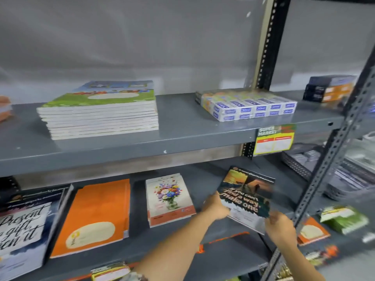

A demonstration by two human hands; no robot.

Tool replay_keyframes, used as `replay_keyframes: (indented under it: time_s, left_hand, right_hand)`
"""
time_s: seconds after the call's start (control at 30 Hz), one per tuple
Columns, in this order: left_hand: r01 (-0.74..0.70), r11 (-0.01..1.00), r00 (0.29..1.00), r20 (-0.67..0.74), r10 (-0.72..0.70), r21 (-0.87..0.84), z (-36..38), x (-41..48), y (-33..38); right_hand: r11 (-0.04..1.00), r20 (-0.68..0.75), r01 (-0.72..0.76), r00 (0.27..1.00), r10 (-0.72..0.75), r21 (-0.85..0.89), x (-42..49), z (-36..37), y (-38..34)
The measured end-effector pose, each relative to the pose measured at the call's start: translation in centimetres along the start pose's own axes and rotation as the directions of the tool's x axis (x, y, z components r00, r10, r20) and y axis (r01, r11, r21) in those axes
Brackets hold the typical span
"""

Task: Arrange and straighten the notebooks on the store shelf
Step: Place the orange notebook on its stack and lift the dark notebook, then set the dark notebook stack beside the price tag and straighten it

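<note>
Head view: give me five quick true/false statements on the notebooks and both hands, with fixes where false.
1. Both hands hold the dark notebook with the "make one" cover. True: the left hand grips its left edge and the right hand its lower right corner.
2. That notebook lies square with the others. False: it is tilted, turned clockwise against the flower notebook to its left.
3. The orange notebook is on the upper shelf. False: it lies on the lower shelf, left of the flower notebook.
4. A stack of green-covered notebooks sits on the upper shelf. True.
5. The small blue-and-white boxes sit left of that stack. False: they sit to its right.
</note>
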State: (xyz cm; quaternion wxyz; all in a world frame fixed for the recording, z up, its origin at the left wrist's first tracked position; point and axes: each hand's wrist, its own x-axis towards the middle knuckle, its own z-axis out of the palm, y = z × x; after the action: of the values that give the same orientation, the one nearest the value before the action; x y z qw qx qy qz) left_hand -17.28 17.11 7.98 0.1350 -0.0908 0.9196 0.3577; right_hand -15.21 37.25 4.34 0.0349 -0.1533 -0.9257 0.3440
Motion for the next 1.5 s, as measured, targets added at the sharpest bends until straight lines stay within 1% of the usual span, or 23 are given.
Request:
replay_keyframes:
  time_s: [0.07, 0.13, 0.2, 0.27, 0.3, 0.33, 0.47, 0.57, 0.63, 0.77, 0.87, 0.93, 1.0, 1.07, 1.17, 1.27, 1.33, 1.43, 1.5]
  left_hand:
    - [0.055, 0.995, 0.998, -0.034, -0.052, 0.086, 1.3, 1.1, -0.1]
    - [0.139, 0.985, 0.990, -0.043, -0.135, 0.103, 2.2, 2.1, -0.1]
    - [0.229, 0.972, 0.972, -0.070, -0.225, 0.055, 2.3, 2.7, -0.2]
    - [0.282, 0.959, 0.957, -0.086, -0.279, 0.027, 2.2, 3.3, -0.2]
    - [0.290, 0.957, 0.955, -0.074, -0.288, 0.020, 2.1, 3.4, -0.3]
    - [0.290, 0.957, 0.956, -0.062, -0.288, 0.026, 2.1, 3.5, -0.4]
    - [0.276, 0.960, 0.961, -0.044, -0.274, 0.038, 2.5, 3.0, -0.6]
    - [0.237, 0.972, 0.970, -0.047, -0.237, -0.012, 2.0, 2.4, -0.4]
    - [0.190, 0.981, 0.979, -0.070, -0.192, -0.029, 0.7, 1.4, -0.3]
    - [0.097, 0.991, 0.973, -0.201, -0.113, -0.089, -4.0, -1.8, -1.9]
    - [0.025, 0.979, 0.949, -0.302, -0.086, -0.201, -8.8, -5.6, -6.3]
    - [0.022, 0.976, 0.918, -0.381, -0.106, -0.219, -12.0, -8.8, -10.3]
    - [0.031, 0.965, 0.868, -0.472, -0.155, -0.260, -15.3, -12.5, -15.5]
    - [0.044, 0.940, 0.800, -0.551, -0.236, -0.338, -18.4, -16.3, -21.2]
    - [0.148, 0.919, 0.723, -0.593, -0.353, -0.367, -22.1, -21.7, -29.2]
    - [0.140, 0.877, 0.637, -0.637, -0.434, -0.459, -24.5, -26.5, -36.3]
    - [0.233, 0.871, 0.579, -0.658, -0.481, -0.432, -25.6, -29.2, -40.3]
    - [0.322, 0.870, 0.556, -0.669, -0.493, -0.374, -26.9, -31.5, -44.2]
    - [0.395, 0.852, 0.558, -0.647, -0.520, -0.344, -27.4, -31.7, -45.6]
  right_hand:
    - [0.997, 0.034, -0.067, 0.997, 0.066, 0.032, 0.7, 0.5, 1.4]
    - [0.965, 0.098, -0.202, 0.977, 0.187, 0.168, 1.7, 1.2, 2.5]
    - [0.864, 0.202, -0.354, 0.933, 0.299, 0.359, 2.1, 1.2, 2.8]
    - [0.733, 0.301, -0.468, 0.883, 0.361, 0.493, 2.5, 1.0, 2.9]
    - [0.717, 0.318, -0.476, 0.878, 0.357, 0.509, 2.6, 1.0, 2.9]
    - [0.729, 0.311, -0.470, 0.882, 0.355, 0.498, 2.6, 0.8, 2.9]
    - [0.791, 0.191, -0.401, 0.916, 0.353, 0.461, 2.9, -0.2, 3.2]
    - [0.800, 0.166, -0.365, 0.931, 0.326, 0.476, 2.5, -1.7, 2.6]
    - [0.793, 0.141, -0.323, 0.945, 0.294, 0.516, 1.5, -2.5, 1.3]
    - [0.773, 0.109, -0.228, 0.973, 0.204, 0.592, -1.8, -2.5, -3.6]
    - [0.787, 0.114, -0.105, 0.992, 0.045, 0.608, -5.0, -0.2, -8.8]
    - [0.805, 0.147, -0.040, 0.987, -0.059, 0.592, -7.4, 2.2, -12.5]
    - [0.813, 0.181, 0.044, 0.967, -0.181, 0.581, -10.7, 5.2, -16.5]
    - [0.806, 0.225, 0.121, 0.927, -0.301, 0.579, -14.6, 8.6, -20.6]
    - [0.805, 0.315, 0.184, 0.854, -0.415, 0.564, -20.9, 13.1, -26.1]
    - [0.813, 0.397, 0.307, 0.753, -0.526, 0.495, -26.6, 17.7, -30.6]
    - [0.815, 0.443, 0.375, 0.699, -0.562, 0.442, -29.9, 20.5, -33.0]
    - [0.830, 0.537, 0.429, 0.633, -0.558, 0.357, -33.6, 24.4, -35.6]
    - [0.854, 0.589, 0.460, 0.629, -0.507, 0.245, -35.0, 26.6, -36.5]
